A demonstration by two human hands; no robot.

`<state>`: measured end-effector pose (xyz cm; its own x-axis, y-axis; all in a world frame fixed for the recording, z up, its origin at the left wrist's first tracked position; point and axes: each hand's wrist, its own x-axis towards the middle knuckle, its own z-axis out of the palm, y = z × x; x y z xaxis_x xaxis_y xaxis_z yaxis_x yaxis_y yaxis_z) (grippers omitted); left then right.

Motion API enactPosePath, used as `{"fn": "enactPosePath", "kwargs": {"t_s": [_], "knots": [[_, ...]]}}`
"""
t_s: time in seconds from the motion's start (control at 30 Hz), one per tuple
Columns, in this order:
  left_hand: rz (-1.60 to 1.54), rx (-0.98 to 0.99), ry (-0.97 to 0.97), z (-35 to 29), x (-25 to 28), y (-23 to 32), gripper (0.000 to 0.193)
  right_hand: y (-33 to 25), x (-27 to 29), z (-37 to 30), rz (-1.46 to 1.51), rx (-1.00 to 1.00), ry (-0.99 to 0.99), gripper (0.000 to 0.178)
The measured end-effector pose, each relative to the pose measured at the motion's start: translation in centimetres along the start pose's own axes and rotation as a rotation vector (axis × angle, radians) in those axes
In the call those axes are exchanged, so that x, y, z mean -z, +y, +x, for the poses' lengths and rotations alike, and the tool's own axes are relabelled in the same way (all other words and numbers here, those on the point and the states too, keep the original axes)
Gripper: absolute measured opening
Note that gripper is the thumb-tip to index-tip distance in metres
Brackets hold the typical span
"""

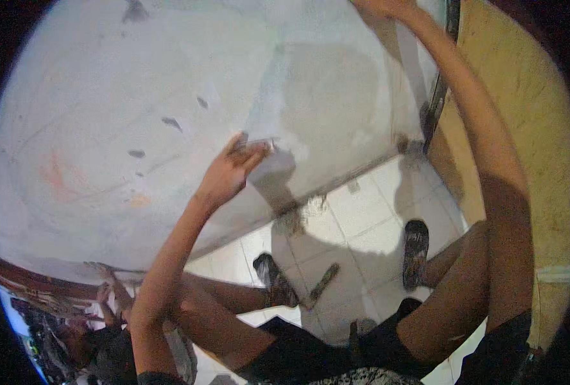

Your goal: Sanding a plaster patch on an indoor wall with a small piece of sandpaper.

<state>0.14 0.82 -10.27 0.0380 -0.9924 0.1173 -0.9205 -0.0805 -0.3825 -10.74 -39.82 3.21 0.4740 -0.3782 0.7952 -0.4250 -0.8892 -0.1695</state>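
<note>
Here, left hand half curled by pale wall; contact unclear.

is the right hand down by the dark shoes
No, the right hand is up at the picture's top edge, while the dark shoes are on the tiled floor.

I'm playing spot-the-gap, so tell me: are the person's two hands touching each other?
Apart. The head view shows the left hand near the picture's middle and the right hand up at its top edge, with pale wall visible between them.
</note>
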Motion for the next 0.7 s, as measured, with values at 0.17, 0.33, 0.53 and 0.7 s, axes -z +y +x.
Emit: {"fn": "enactPosePath", "kwargs": {"t_s": [0.17,0.33,0.53,0.7], "knots": [[-0.046,0.168,0.095,-0.3,3.2,-0.4,0.050,0.1,-0.1,-0.9,-0.007,-0.007,-0.064,0.111],[0.139,0.282,0.333,0.4,7.5,-1.1,0.052,0.4,1.5,0.9,-0.072,-0.037,0.010,0.107],[-0.081,0.119,0.176,-1.1,0.7,0.0,0.047,0.9,-0.8,-0.7,-0.076,0.012,0.106,0.108],[-0.090,0.037,0.101,-1.3,0.3,0.9,0.048,1.2,-1.7,-1.4,-0.094,0.020,0.079,0.110]]}}
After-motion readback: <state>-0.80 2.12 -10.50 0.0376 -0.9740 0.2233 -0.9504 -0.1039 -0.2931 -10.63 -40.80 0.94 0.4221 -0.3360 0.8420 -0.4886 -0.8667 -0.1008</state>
